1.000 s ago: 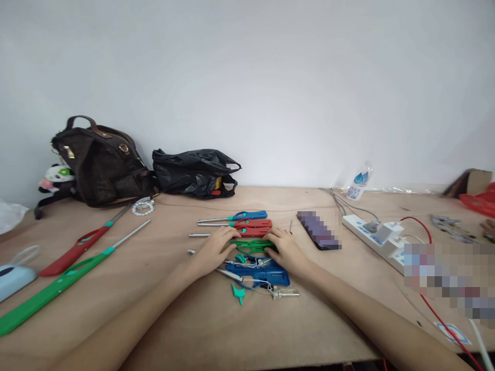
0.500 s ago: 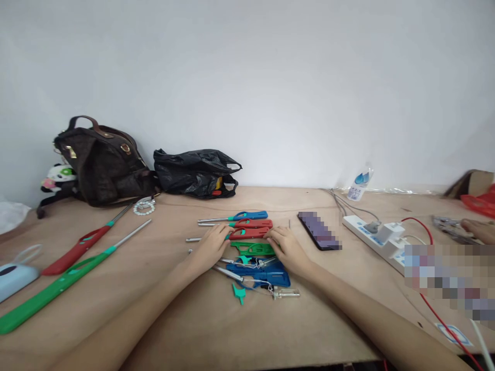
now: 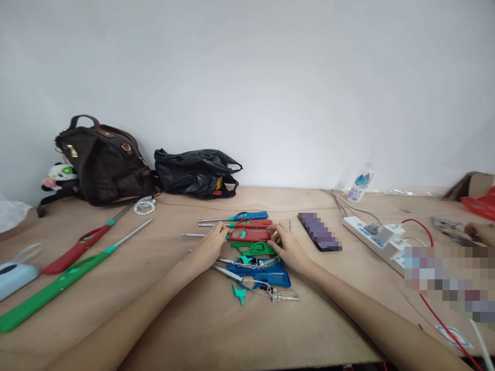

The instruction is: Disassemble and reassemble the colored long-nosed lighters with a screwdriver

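My left hand (image 3: pixel 208 248) and my right hand (image 3: pixel 291 249) grip a red stick lighter (image 3: pixel 250 235) by its two ends, low over the wooden table (image 3: pixel 193 319). Its metal tube points left. Just behind it lie another red lighter (image 3: pixel 253 223) and a blue lighter (image 3: pixel 249 215). In front of my fingers rest an open green lighter shell (image 3: pixel 256 249) and an open blue shell (image 3: pixel 263 274) with wires and small parts. A teal trigger piece (image 3: pixel 238 293) and a clear gas cartridge (image 3: pixel 286 296) lie nearest me.
A long red lighter (image 3: pixel 75 250) and a long green lighter (image 3: pixel 54 288) lie at left. A brown bag (image 3: pixel 104 165) and black plastic bag (image 3: pixel 195 172) stand by the wall. A phone (image 3: pixel 319 232), power strip (image 3: pixel 373 233) and another person's hand (image 3: pixel 477 229) are at right.
Both hands closed on the red lighter and shifted it slightly left and toward me; its tube tip now reaches further left. The hand at far right drew back.
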The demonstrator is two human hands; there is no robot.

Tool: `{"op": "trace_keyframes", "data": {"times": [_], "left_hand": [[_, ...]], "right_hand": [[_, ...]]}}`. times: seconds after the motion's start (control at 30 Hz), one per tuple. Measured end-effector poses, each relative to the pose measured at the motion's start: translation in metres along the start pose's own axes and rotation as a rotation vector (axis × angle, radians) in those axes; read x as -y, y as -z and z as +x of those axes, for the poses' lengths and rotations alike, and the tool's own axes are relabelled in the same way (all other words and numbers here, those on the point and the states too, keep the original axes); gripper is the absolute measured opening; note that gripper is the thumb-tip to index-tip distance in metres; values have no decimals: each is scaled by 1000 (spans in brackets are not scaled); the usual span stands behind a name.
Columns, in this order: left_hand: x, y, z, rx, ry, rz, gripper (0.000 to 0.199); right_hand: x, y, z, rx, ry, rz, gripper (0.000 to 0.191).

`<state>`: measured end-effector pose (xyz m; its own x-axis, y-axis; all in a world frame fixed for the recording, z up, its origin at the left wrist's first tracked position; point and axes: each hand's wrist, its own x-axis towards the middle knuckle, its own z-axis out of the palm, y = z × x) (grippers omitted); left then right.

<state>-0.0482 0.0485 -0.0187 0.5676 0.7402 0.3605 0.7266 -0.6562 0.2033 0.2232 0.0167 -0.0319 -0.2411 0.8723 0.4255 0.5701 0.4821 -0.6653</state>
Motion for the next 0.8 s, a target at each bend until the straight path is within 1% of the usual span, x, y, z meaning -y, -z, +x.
{"op": "trace_keyframes", "data": {"times": [0.13, 0.2, 0.27, 0.33, 0.43, 0.53, 0.67, 0.73, 0.8], "left_hand": [[-4, 1, 0, -5, -14, 55, 33], [-8, 5, 0, -13, -32, 98, 33], [-13, 11, 0, -46, -70, 151, 33], [-17, 16, 1, -64, -91, 207, 29], [-20, 21, 3, -37, -92, 292, 23], [-22, 24, 5, -7, -106, 371, 21], [-26, 25, 5, -25, -133, 406, 24], [-29, 24, 6, -32, -139, 422, 24], [-30, 24, 6, -31, -141, 435, 22]], "right_hand": [[2, 0, 0, -76, 4, -13, 32], [4, 2, 0, -91, 29, 3, 29], [7, 4, 0, -97, 46, 41, 23], [12, 7, 1, -111, 53, 88, 20], [20, 13, 1, -125, 38, 185, 19], [25, 20, 4, -89, -46, 334, 24], [24, 24, 8, 8, -247, 547, 31], [22, 23, 9, 13, -340, 612, 34], [21, 23, 9, 2, -392, 618, 35]]}}
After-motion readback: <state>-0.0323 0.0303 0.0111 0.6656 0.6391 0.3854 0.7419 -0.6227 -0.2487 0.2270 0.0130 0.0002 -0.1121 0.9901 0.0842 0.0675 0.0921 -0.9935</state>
